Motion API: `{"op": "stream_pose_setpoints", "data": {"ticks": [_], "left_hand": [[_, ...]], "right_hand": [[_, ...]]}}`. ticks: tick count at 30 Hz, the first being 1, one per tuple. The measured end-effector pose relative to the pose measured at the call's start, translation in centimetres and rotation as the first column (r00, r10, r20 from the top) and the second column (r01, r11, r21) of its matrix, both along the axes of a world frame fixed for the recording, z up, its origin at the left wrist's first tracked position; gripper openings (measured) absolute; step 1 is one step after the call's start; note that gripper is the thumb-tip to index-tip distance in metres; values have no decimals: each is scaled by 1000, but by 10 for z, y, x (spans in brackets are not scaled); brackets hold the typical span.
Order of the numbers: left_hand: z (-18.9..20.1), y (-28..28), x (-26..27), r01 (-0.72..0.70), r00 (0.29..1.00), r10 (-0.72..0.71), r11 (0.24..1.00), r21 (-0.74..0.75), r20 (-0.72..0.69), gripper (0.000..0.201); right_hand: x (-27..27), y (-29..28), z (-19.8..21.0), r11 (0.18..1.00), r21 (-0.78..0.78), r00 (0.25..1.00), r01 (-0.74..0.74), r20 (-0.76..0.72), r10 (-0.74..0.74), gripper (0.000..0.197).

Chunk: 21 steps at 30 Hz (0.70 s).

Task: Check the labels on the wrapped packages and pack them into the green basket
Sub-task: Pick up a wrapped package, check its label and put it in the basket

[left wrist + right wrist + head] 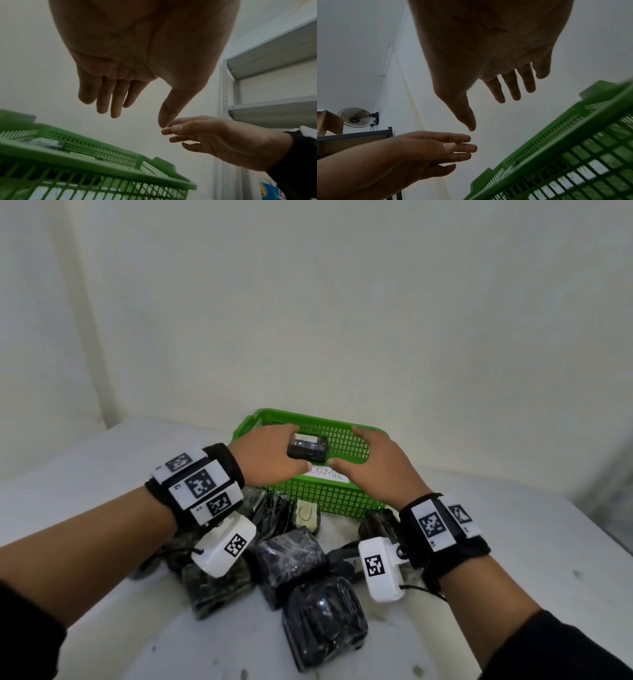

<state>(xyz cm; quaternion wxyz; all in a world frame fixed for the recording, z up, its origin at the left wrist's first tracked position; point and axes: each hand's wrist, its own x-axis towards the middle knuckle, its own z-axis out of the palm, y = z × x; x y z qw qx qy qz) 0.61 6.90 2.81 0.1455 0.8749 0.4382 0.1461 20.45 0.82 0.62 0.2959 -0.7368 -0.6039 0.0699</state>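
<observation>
Both my hands, left [263, 455] and right [373, 463], hover empty with fingers spread over the green plastic mesh basket [329, 494], mid-frame, one black film-wrapped package [307, 446] inside. Next: grab another from the lower-centre pile [291, 563], read its label.

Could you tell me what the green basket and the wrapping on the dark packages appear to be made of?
The green basket looks like moulded plastic: uniform colour, a regular grid of slots, a smooth solid rim. The packages on the table seem wrapped in thin clear film over something dark, judging by the crinkles and glossy highlights; the contents are hidden.
</observation>
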Motion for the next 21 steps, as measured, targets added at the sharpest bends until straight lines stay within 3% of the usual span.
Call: {"op": "stream_pose_setpoints", "data": {"ticks": [6, 12, 16, 21], "left_hand": [[-23, -30, 10, 77, 996, -78, 997, -21, -39, 77], [-45, -45, 28, 145, 988, -151, 982, -123, -33, 62], [-54, -54, 42, 181, 977, -194, 975, -127, -92, 71], [-63, -63, 52, 195, 959, -225, 965, -174, -172, 64]], "right_hand": [[3, -25, -16, 999, -34, 999, -34, -3, 34, 81], [10, -46, -33, 997, -78, 1000, -29, 4, 29, 82], [14, -56, -44, 995, -82, 997, -54, 43, 58, 76], [17, -70, -54, 991, -84, 994, -100, 45, 104, 63]]}}
